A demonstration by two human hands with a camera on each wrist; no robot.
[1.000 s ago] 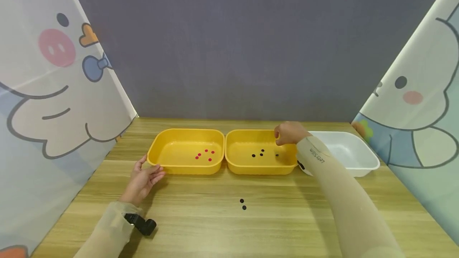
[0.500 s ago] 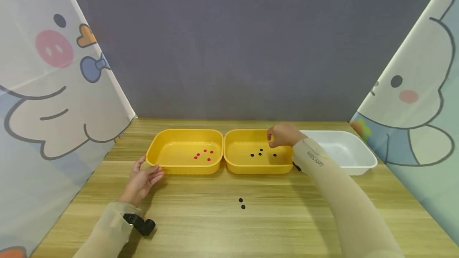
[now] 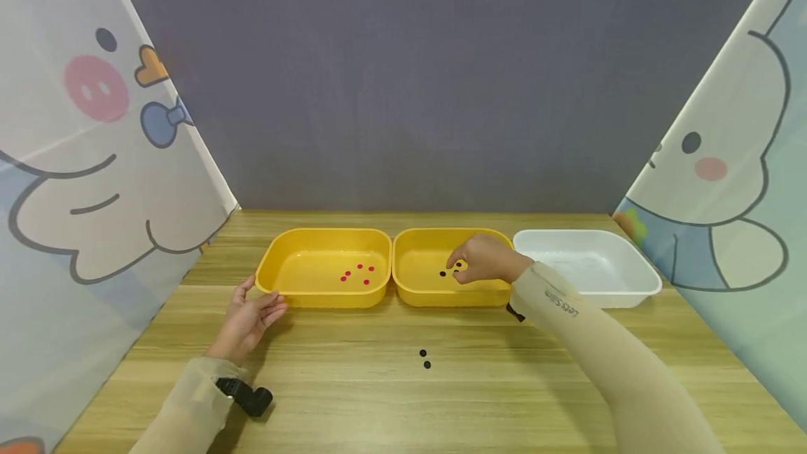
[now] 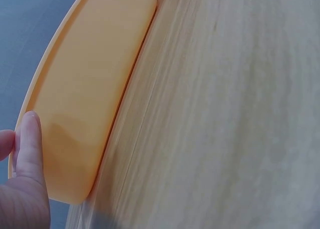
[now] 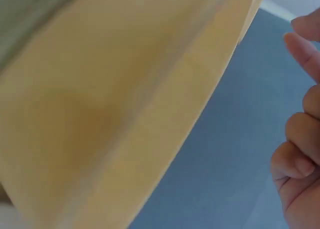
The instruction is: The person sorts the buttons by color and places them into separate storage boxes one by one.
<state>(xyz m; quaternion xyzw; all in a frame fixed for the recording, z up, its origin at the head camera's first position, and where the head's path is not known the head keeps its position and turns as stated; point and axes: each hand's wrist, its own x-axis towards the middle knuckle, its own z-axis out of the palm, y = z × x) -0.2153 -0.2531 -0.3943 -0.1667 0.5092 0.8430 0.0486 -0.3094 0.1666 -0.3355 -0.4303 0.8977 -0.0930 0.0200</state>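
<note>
In the head view, my left hand point(image 3: 247, 321) touches the front left corner of the left yellow tray point(image 3: 321, 300), its fingers relaxed. Up close, one straight finger point(image 4: 31, 144) lies along the tray's outer wall with its tip by the rim. Several small red discs point(image 3: 348, 273) lie in that tray. Over the middle yellow tray point(image 3: 454, 298) is my right hand point(image 3: 485, 258), thumb and index finger apart with nothing visible between them and the other fingers curled. Below its fingertips are small black discs point(image 3: 443, 274), partly hidden. Two more black discs point(image 3: 423, 353) lie on the table.
A white tray point(image 3: 589, 265) stands at the right, beside the middle one. All three trays form a row toward the back of the wooden table point(image 3: 353, 398). A grey panel point(image 3: 403, 90) rises behind, with printed cloth walls at both sides.
My right hand has moved left and lower over the middle tray, its thumb and index finger parting. My left hand stays at the left tray's corner.
</note>
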